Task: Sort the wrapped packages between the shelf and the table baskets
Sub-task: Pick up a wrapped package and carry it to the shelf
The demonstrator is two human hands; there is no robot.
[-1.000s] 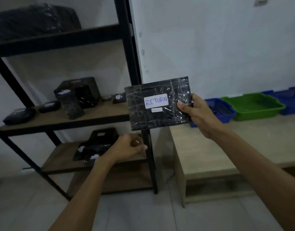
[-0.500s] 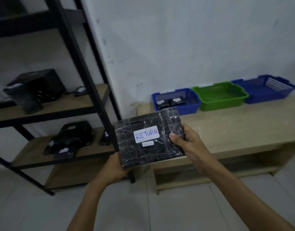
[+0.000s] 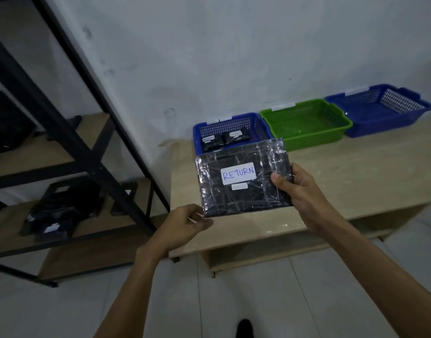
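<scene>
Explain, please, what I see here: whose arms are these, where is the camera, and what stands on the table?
No machine here: a person works with bare hands, and the single camera sits on their head, looking forward and down. The right hand grips a black plastic-wrapped package bearing a white label that reads RETURN. The left hand meets its lower left corner; whether it grips is unclear. On the wooden table stand three baskets in a row: a left blue basket with two small black packages, a green basket and a right blue basket. At left stands a black-framed shelf with more packages.
</scene>
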